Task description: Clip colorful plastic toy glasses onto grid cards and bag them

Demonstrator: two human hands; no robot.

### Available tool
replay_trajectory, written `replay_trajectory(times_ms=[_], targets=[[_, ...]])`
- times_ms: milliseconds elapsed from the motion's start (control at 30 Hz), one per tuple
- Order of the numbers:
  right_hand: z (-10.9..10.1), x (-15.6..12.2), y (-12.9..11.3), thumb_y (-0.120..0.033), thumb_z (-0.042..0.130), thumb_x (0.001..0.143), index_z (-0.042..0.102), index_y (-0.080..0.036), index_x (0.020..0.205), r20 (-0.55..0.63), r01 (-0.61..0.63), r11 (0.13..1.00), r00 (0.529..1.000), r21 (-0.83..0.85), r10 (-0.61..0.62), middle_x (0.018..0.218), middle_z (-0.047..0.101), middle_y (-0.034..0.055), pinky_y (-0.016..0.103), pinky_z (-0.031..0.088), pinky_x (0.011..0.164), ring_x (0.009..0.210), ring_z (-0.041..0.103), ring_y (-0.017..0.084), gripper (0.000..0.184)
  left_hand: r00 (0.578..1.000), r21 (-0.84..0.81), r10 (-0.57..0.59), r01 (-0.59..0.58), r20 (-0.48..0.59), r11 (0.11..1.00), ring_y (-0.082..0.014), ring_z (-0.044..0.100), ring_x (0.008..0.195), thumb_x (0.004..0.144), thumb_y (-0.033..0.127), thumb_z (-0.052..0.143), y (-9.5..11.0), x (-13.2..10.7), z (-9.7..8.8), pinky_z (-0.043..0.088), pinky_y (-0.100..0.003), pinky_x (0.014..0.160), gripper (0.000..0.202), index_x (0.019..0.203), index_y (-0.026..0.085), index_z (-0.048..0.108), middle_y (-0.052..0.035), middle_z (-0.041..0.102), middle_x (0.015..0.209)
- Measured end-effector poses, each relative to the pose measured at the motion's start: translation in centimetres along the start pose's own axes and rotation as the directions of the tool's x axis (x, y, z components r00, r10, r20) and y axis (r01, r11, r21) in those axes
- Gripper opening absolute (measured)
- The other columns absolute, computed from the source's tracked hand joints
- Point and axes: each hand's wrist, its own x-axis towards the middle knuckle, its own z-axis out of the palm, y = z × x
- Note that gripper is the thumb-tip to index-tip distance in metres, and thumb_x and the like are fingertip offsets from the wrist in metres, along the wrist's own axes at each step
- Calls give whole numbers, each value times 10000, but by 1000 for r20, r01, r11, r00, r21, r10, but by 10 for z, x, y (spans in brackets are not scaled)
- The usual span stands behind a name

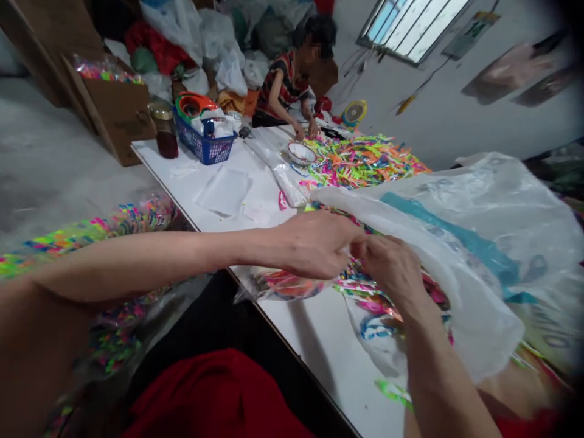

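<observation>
My left hand [314, 243] and my right hand [392, 267] meet at the mouth of a large clear plastic bag [460, 243] lying on the white table [319, 334]. Both hands are closed, pinching the bag's edge where their fingertips touch. Under the hands lies a small clear packet of bright coloured plastic pieces [287, 285], with more coloured pieces inside the big bag.
A heap of neon plastic strips [365, 159] and a small bowl [301, 152] lie further along the table, where another person [292, 79] works. A blue basket [205, 143], a jar [165, 131], a cardboard box [114, 103] and bags of coloured pieces [114, 225] stand to the left.
</observation>
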Motion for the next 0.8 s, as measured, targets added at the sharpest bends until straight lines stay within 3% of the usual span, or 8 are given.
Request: replay_trajectory(times_ms=[233, 467, 600, 700, 767, 800], targets=[[-1, 3, -7, -236, 427, 799, 513, -206, 621, 29, -110, 992, 994, 55, 109, 590, 557, 50, 275, 307, 558, 600, 515, 196, 200, 997, -68, 76, -74, 20, 995, -180, 614, 769, 722, 78, 477, -8, 11, 10, 474, -300, 678, 295, 926, 148, 678, -45, 697, 830], [-3, -2, -7, -266, 385, 792, 533, -213, 644, 51, -70, 984, 997, 162, 62, 599, 575, 57, 282, 335, 518, 581, 542, 207, 216, 993, -99, 122, -121, 7, 988, -157, 600, 711, 719, 87, 494, -18, 3, 13, 433, -267, 590, 226, 811, 180, 678, -16, 692, 781], [-12, -10, -6, -319, 400, 830, 603, -198, 735, 5, -39, 968, 999, 248, 39, 663, 626, 52, 285, 402, 526, 609, 589, 202, 254, 989, -209, 144, -144, -17, 967, -115, 578, 691, 803, 199, 502, -28, -4, 2, 428, -229, 624, 190, 899, 176, 664, 0, 678, 793], [-19, -23, -9, -363, 460, 865, 625, -192, 908, -62, -40, 950, 996, 309, 62, 858, 671, 59, 299, 472, 627, 756, 631, 205, 242, 990, -222, -45, 14, -132, 975, -110, 576, 697, 848, 303, 464, -63, -25, 5, 433, -231, 678, 279, 1036, 176, 626, 1, 669, 794], [-23, -32, -15, -350, 502, 875, 615, -203, 935, -70, -30, 932, 996, 362, 59, 905, 666, 48, 301, 493, 703, 818, 632, 194, 195, 941, -135, -272, 249, -200, 959, -132, 588, 714, 833, 280, 464, -95, -47, 24, 438, -256, 706, 300, 1068, 162, 610, -16, 667, 782], [-24, -35, -19, -336, 515, 878, 612, -210, 930, -71, -22, 924, 996, 382, 53, 912, 661, 43, 302, 497, 732, 836, 631, 189, 167, 909, -75, -376, 368, -181, 927, -150, 598, 738, 822, 263, 470, -109, -58, 39, 441, -273, 726, 299, 1062, 153, 611, -28, 668, 782]])
